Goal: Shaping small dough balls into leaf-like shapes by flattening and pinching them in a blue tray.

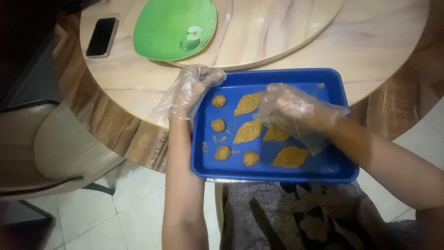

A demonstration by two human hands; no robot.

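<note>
From the head view we see our left hand (pixel 196 88), gloved in clear plastic, curled over the upper left rim of the blue tray (pixel 323 169) at frame centre; our right hand (pixel 289 109), also gloved, presses fingers together onto a leaf-shaped dough piece (pixel 248 103); round dough balls (pixel 218 125) lie left; a green plate (pixel 173 28) and phone (pixel 101 37) sit upper left on the table (pixel 370 46).

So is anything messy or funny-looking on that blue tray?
A little. The blue tray hangs partly over the table edge toward the person's lap. Small crumbs of the brown mix lie loose between the round balls and the leaf-shaped pieces. Nothing looks broken or spilled off the tray.
</note>
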